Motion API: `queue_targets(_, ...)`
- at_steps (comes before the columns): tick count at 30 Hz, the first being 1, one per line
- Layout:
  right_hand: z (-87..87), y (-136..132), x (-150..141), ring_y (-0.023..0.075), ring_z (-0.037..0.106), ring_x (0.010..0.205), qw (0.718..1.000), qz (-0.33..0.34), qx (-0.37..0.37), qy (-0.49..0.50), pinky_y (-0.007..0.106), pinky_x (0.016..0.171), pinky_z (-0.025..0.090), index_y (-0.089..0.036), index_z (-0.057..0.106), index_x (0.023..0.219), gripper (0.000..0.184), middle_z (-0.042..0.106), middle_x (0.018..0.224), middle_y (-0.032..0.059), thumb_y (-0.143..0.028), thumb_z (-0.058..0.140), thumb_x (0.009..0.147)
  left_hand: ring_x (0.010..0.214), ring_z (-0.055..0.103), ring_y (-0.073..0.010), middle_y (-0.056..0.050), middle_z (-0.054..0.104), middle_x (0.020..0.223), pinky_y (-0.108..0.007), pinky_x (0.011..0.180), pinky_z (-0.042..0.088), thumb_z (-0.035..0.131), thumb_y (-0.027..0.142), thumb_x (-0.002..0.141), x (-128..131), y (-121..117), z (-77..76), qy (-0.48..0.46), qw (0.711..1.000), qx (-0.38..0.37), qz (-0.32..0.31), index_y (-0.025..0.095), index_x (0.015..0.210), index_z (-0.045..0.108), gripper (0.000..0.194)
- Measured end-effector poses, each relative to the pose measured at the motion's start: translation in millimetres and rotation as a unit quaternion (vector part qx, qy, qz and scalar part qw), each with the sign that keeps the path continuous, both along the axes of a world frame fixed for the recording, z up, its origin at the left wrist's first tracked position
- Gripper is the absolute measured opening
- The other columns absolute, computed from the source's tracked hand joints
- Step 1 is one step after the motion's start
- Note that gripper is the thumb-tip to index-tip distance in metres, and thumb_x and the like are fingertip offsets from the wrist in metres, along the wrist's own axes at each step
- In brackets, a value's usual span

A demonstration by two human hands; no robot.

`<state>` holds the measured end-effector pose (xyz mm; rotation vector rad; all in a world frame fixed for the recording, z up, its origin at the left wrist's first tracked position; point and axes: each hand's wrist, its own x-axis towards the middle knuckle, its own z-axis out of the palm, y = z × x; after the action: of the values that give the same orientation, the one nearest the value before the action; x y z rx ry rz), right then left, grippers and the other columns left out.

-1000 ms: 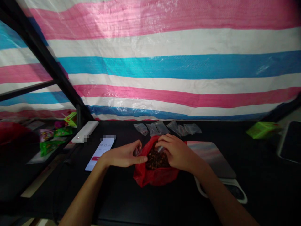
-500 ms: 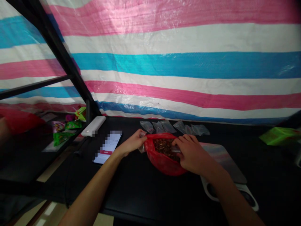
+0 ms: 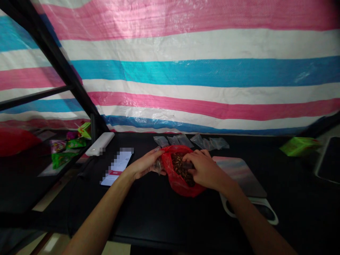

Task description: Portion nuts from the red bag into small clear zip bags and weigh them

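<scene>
A red plastic bag [image 3: 183, 189] stands with its mouth wide on the black table, holding many small brown seed-like pieces [image 3: 180, 166]. At its left rim, my left hand [image 3: 146, 163] is closed on a small clear plastic bag [image 3: 158, 164] with some brown contents, the thumb against the red plastic. My right hand [image 3: 205, 170] reaches over the right side of the red bag, fingers bent down into the brown pieces. Between them is a small see-through cup-like piece [image 3: 188, 165], mostly hidden by the fingers.
A flat scale [image 3: 241, 175] lies under my right forearm. Several small clear bags [image 3: 184, 140] line the back. Left are a lit phone [image 3: 118, 166], a white oblong device [image 3: 101, 143] and green packets [image 3: 63, 159]. A green box [image 3: 299, 146] and dark-screened device [image 3: 329, 159] stand right.
The view has shifted slightly right. My right fingers have moved deeper into the brown pieces, covering more of the see-through piece. The left hand has turned, its lower fingers now showing beside the red bag.
</scene>
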<state>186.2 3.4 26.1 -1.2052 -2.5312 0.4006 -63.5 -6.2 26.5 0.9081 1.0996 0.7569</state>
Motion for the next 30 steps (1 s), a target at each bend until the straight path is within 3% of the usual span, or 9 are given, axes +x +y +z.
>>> queue_targets(3,-3.2,-0.4,-5.8,0.0233,0.059,0.103,1.0,-0.002,-0.002,0.015,0.039,0.093,0.033,-0.022,0.068,0.105,0.034,0.072,0.104,0.0042,-0.006,0.068,0.075,0.069,0.069,-0.0169,-0.007,0.074,0.084,-0.038,0.073,0.063,0.069,0.047,0.087,-1.5,3.5,-3.2,-0.033,0.999,-0.027,0.007,0.014,0.104,0.069,0.038)
queue_targets(7,-6.0,-0.1,-10.8,0.0247,0.059,0.108,1.0,-0.016,0.021,0.009,0.039,0.093,0.036,-0.022,0.067,0.107,0.033,0.069,0.113,0.0059,-0.008,0.07,0.078,0.064,0.066,-0.0152,-0.005,0.072,0.076,-0.031,0.067,0.06,0.07,0.046,0.086,-3.4,6.2,-4.9,-0.039,0.999,-0.032,0.008,0.014,0.095,0.069,0.033)
queue_targets(15,-15.8,5.6,-15.2,0.0237,0.066,0.105,0.998,-0.061,-0.009,0.03,0.038,0.093,0.042,-0.024,0.067,0.113,0.034,0.073,0.111,0.0041,-0.012,0.071,0.081,0.062,0.064,-0.0111,0.001,0.068,0.078,-0.022,0.059,0.05,0.083,0.04,0.076,-8.9,4.9,-4.2,-0.033,0.999,0.01,0.03,0.017,0.098,0.064,0.037)
queue_targets(17,-15.6,6.4,-15.8,0.0228,0.068,0.102,0.996,-0.073,-0.023,0.052,0.037,0.091,0.044,-0.024,0.067,0.113,0.032,0.075,0.107,0.0031,-0.014,0.071,0.083,0.064,0.062,-0.0105,0.002,0.066,0.079,-0.021,0.06,0.048,0.084,0.039,0.075,-11.3,5.7,-5.0,-0.012,0.998,0.047,0.035,0.019,0.099,0.061,0.038)
queue_targets(20,-14.5,7.2,-14.6,0.0221,0.069,0.1,0.993,-0.081,-0.045,0.078,0.035,0.089,0.047,-0.025,0.067,0.114,0.035,0.075,0.106,0.0025,-0.013,0.072,0.081,0.071,0.06,-0.01,0.003,0.061,0.083,-0.02,0.065,0.047,0.082,0.037,0.078,-13.8,9.0,-3.7,0.058,0.982,0.162,0.071,0.02,0.098,0.059,0.035)
queue_targets(24,-12.4,8.4,-11.0,0.0219,0.069,0.098,0.986,-0.093,-0.061,0.125,0.035,0.086,0.049,-0.025,0.064,0.111,0.032,0.075,0.109,0.0033,-0.014,0.07,0.082,0.075,0.056,-0.0117,0.002,0.059,0.084,-0.022,0.068,0.045,0.074,0.04,0.084,-12.5,10.1,6.8,0.157,0.921,0.325,0.145,0.019,0.095,0.06,0.028)
queue_targets(26,-9.6,8.9,-10.2,0.0211,0.069,0.094,0.98,-0.099,-0.071,0.159,0.034,0.083,0.05,-0.025,0.062,0.11,0.03,0.074,0.106,0.0025,-0.016,0.069,0.082,0.074,0.055,-0.0122,0.002,0.059,0.083,-0.022,0.067,0.044,0.073,0.042,0.085,-8.5,6.8,12.6,0.174,0.903,0.361,0.155,0.019,0.095,0.06,0.028)
queue_targets(30,1.7,8.2,-12.0,0.02,0.067,0.083,0.963,-0.12,-0.053,0.234,0.034,0.077,0.051,-0.025,0.06,0.111,0.028,0.072,0.102,0.0022,-0.022,0.065,0.084,0.072,0.056,-0.0125,0.002,0.061,0.083,-0.023,0.066,0.044,0.071,0.042,0.088,6.9,-2.2,12.4,0.145,0.914,0.36,0.119,0.019,0.1,0.061,0.028)
